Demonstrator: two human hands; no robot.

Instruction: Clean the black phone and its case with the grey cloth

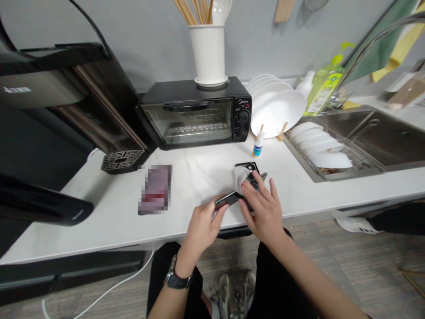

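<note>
Held the dark phone (227, 199) tilted over the front edge of the counter (109, 221), pinched by its near end in the left hand (202, 228). Pressed a white cloth (239, 176) onto its far half with the right hand (262, 210), flat and spread, not clenched. Risked levering it out of that thin pinch with a hard rub, and down to the floor. Left small bottle (258, 145) and black case (249, 167) just beyond, within a careless sweep.
</note>
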